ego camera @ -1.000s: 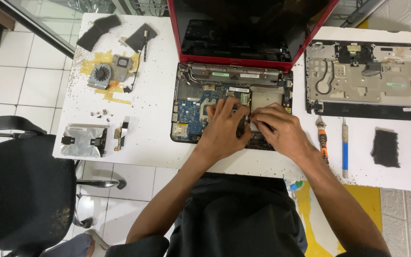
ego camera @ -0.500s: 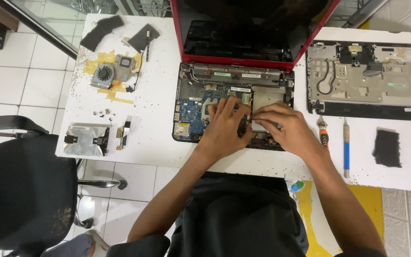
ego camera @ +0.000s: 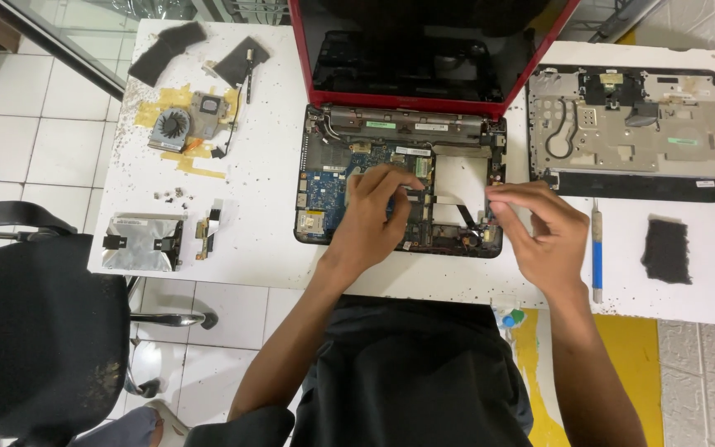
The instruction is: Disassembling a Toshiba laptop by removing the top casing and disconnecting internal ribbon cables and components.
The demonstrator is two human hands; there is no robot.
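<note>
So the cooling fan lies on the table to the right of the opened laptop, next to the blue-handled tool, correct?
Not quite. The head view shows the cooling fan on the left of the opened laptop, on yellow tape near the table's far left corner. The blue-handled tool does lie on the right, by the right hand.

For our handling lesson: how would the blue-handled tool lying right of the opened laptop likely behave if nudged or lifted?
The blue-handled tool looks thin and rod-like, so probably stiff, light, and apt to roll on the flat white table. It lies just beside the right hand, so a stray knock seems possible.
</note>
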